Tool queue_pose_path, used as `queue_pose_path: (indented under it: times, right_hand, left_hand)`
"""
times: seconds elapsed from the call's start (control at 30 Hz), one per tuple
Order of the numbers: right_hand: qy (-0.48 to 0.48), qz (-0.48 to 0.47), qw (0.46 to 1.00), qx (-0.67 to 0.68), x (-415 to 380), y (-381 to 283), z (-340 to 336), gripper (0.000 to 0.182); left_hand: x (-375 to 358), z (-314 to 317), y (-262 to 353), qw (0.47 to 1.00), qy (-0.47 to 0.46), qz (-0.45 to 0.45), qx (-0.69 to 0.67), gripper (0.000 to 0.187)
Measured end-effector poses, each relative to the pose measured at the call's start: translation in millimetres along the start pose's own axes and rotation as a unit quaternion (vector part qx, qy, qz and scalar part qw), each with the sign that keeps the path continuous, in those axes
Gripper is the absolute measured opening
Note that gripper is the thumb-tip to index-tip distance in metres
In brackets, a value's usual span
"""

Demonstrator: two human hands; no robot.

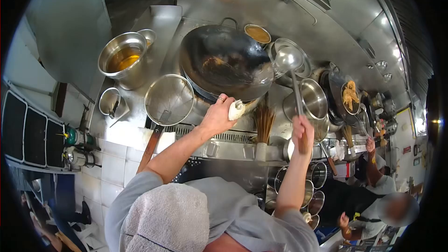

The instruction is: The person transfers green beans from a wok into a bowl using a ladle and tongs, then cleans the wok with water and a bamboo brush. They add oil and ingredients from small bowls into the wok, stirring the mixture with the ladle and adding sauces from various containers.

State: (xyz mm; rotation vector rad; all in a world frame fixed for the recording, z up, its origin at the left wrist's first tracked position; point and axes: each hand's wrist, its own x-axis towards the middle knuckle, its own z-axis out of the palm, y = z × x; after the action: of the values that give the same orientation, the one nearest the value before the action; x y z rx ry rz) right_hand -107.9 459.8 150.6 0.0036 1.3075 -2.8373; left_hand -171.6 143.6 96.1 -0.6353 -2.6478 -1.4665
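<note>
My left hand [218, 117] is closed round a folded white cloth [237, 110] at the near rim of a large dark wok [226, 63]. The wok is tilted, and its inside shows brown patches. In my right hand [303, 133] is the wooden handle of a long metal ladle [288, 59], whose bowl is raised beside the wok's right edge. A wire strainer [169, 100] with a wooden handle lies left of the wok. Below the wok's near right side stands a bamboo brush [264, 123].
A steel pot of amber liquid [123, 58] and a small cup [110, 101] stand at the left. Steel pots [311, 99] and a bowl of brown liquid [257, 33] stand at the right and back. A co-worker [373, 205] handles a strainer of food [350, 97] at far right.
</note>
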Motion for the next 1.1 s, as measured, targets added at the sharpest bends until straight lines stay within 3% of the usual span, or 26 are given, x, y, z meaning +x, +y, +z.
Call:
queue_pose_path:
  times: [0.1,0.2,0.23,0.3,0.33,0.37,0.47,0.67,0.8,0.93,0.97,1.03,1.1]
  right_hand:
    - [0.125,0.006,0.982,-0.142,98.8,-10.0,-41.6,0.008]
    - [0.206,0.020,0.892,-0.401,189.7,-11.6,-85.3,0.016]
    - [0.202,0.054,0.882,-0.421,221.7,-12.0,-115.5,0.019]
    - [0.181,0.092,0.949,-0.240,251.1,-15.0,-140.0,0.011]
    - [0.091,0.051,0.994,-0.022,253.2,-13.8,-143.0,0.010]
    - [0.002,0.008,0.980,0.198,253.3,-16.7,-146.6,0.010]
    - [-0.080,0.082,0.852,0.511,265.2,-39.7,-148.9,0.012]
    - [-0.107,0.167,0.803,0.562,181.7,-65.9,-57.6,0.011]
    - [-0.090,0.150,0.821,0.543,97.3,-55.8,12.5,0.033]
    - [-0.039,0.136,0.868,0.477,26.1,-23.1,46.5,0.046]
    - [-0.027,0.133,0.876,0.464,8.7,-12.4,53.1,0.048]
    - [-0.006,0.137,0.916,0.378,-20.7,7.0,70.3,0.051]
    - [0.018,0.124,0.969,0.214,-38.0,22.5,74.7,0.053]
  left_hand:
    - [-1.9,-1.1,1.6,0.998,0.010,0.020,0.055,0.051]
    - [-2.4,-0.1,5.1,0.998,0.019,-0.013,0.051,0.053]
    - [-1.3,0.8,5.4,0.998,0.027,-0.017,0.049,0.054]
    - [-1.6,4.2,6.2,0.998,0.039,-0.028,0.047,0.056]
    - [-3.2,4.9,6.6,0.997,0.041,-0.029,0.062,0.056]
    - [-3.9,5.1,5.9,0.996,0.039,-0.038,0.068,0.056]
    - [-0.4,9.5,-0.5,0.996,0.044,-0.039,0.069,0.055]
    - [0.0,-5.0,-6.4,0.995,-0.016,-0.039,0.088,0.062]
    - [-11.7,-36.7,7.5,0.995,-0.084,-0.037,0.038,0.084]
    - [-55.8,-45.2,-24.6,0.994,0.040,0.082,-0.058,0.083]
    - [-68.0,-56.9,-34.5,0.980,-0.019,-0.025,-0.194,0.081]
    - [-88.1,-88.7,-57.1,0.855,-0.125,-0.231,-0.448,0.077]
    - [-115.1,-95.1,-120.5,0.740,-0.111,-0.347,-0.566,0.068]
